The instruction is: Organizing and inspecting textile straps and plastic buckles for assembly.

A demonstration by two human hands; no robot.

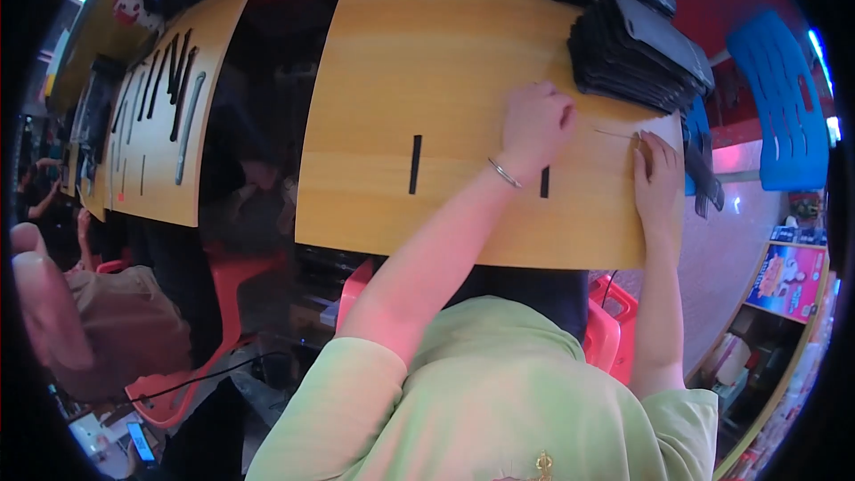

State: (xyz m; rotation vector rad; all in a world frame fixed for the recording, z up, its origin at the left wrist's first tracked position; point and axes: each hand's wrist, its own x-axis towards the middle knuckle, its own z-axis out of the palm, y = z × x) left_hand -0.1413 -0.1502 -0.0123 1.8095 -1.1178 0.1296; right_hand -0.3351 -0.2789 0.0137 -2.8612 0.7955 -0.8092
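My left hand [537, 127], with a bracelet on its wrist, is above the wooden table [374, 80], fingers curled together. Whatever it may hold is too small to make out. At the table's right edge, my right hand [657, 163] has its bent fingers on a thin, stick-like piece [614, 134] that points left toward my other hand. Beneath those fingertips is a whitish sheet [666, 126]. One short black strip [545, 182] lies beside my left wrist. Farther left lies a second black strip [415, 165].
Stacked flat black pouches [637, 49] rise at the far right of the table. A blue chair [777, 102] stands beyond. On the left, another table [165, 156] bears several dark strips, and a person [116, 321] sits by it. A red stool [606, 338] is near me.
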